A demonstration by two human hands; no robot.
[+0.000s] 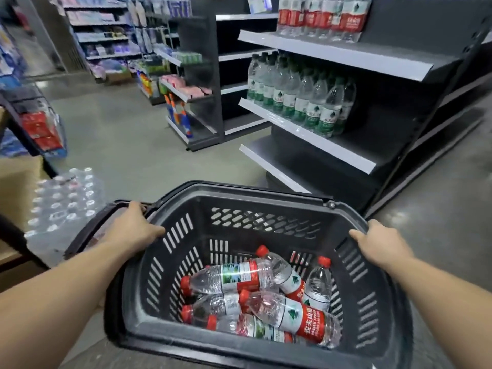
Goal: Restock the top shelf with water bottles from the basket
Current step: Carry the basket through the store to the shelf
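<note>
I hold a dark plastic basket [266, 198] in front of me above the floor. My left hand [133, 227] grips its left rim and my right hand [380, 242] grips its right rim. Several red-capped, red-labelled water bottles [287, 310] lie on their sides in the bottom of the basket. The top shelf [332, 53] of the dark rack at the upper right holds several upright bottles with red labels [322, 18] at its left part; its right part is bare.
The shelf below [306, 131] carries rows of green-labelled bottles [298, 94]. A shrink-wrapped pack of bottles [64, 206] sits on the floor at the left beside a cardboard box [16, 187]. Further racks of goods stand beyond an open stretch of floor.
</note>
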